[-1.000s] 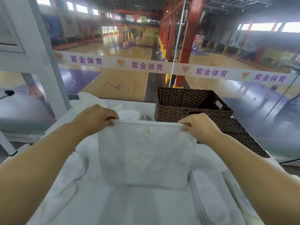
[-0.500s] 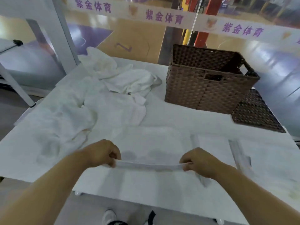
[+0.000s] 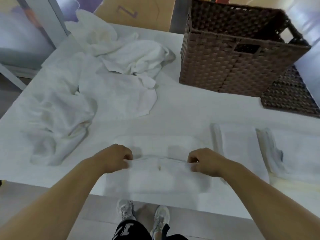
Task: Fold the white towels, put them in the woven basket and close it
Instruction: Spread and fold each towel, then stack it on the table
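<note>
- The desk [image 3: 181,108] now carries the work. A second ago we held the towel [image 3: 155,179] up in the air, hanging in front of the basket; now it lies low at the near desk edge, just in front of us.
- The loose towels [image 3: 117,70] lie crumpled on the far left, so we judge that much folding remains.
- The woven basket [image 3: 216,63] stands open at the far right, well apart from the towel, with its lid [image 3: 290,99] flat beside it.
- The towel's long axis runs left to right, along the near desk edge. Its pinched edge faces away from us, toward the basket, and sits over a layer already spread flat. We read this as a fold under way.
- The folded towels [image 3: 239,149] lie just right of it.
- Our left hand [image 3: 114,158] and right hand [image 3: 206,161] each pinch one end of that far edge, fingers curled on the cloth.
</note>
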A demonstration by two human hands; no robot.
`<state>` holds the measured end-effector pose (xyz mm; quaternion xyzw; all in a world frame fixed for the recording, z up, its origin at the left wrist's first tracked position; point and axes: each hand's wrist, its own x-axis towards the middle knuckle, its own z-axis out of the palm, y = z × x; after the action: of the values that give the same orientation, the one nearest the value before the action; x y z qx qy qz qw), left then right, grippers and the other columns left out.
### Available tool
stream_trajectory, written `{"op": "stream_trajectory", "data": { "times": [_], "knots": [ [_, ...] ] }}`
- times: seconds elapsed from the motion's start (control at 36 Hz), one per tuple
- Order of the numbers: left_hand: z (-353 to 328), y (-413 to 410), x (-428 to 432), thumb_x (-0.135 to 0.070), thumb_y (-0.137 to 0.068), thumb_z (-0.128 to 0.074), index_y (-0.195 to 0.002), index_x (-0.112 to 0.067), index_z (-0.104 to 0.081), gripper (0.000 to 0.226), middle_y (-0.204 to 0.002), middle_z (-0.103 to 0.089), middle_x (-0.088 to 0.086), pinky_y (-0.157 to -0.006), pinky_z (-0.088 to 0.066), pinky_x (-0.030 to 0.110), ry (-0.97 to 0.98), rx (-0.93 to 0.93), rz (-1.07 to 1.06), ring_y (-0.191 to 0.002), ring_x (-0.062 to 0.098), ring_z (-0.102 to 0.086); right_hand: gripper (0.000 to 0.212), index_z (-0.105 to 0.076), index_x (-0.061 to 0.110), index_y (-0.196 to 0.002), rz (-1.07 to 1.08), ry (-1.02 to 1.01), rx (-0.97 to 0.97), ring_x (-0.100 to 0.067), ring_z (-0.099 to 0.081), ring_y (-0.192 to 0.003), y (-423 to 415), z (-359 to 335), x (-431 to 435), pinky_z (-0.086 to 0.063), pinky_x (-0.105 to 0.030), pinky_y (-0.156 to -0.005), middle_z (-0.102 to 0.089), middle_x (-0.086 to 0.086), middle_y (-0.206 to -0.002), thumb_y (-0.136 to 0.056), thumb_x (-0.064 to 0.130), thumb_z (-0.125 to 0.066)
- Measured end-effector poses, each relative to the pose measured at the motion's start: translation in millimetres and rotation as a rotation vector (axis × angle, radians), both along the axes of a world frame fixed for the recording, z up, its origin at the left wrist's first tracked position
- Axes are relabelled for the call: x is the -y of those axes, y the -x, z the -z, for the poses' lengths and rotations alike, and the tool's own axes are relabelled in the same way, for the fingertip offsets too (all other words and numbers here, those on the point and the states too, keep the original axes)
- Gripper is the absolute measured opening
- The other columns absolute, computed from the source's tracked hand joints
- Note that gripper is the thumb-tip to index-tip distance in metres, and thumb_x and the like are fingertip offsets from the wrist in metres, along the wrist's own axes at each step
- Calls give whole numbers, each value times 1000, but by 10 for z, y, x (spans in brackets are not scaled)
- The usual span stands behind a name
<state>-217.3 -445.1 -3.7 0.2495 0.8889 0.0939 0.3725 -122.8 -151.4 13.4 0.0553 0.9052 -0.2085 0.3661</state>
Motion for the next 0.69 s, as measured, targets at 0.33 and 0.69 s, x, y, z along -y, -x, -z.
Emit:
{"op": "stream_trajectory", "data": {
  "times": [0.33, 0.69],
  "knots": [
    [150, -236, 6, -43, -93, -50, -83, -11, -72, 40, -78, -74, -1, -66, -45, 22, -39, 503, -289, -73, 10, -68, 52, -72, 10, -95, 277, 260, 297, -15, -66, -84, -324, 217, 108, -52, -27, -67, -71, 2, -96, -88, 57, -53],
    [457, -328, -95, -54, -71, -72, -145, -35, -26, 89, -144, -13, 3, -111, -29, 40, 42, -83, -126, -137, 27, -10, 77, -26, 18, -144, 197, -148, -97, -24, -42, -125, -334, 576, 126, -42, -36, -100, -28, -3, -142, -83, 38, -68]
  ]
}}
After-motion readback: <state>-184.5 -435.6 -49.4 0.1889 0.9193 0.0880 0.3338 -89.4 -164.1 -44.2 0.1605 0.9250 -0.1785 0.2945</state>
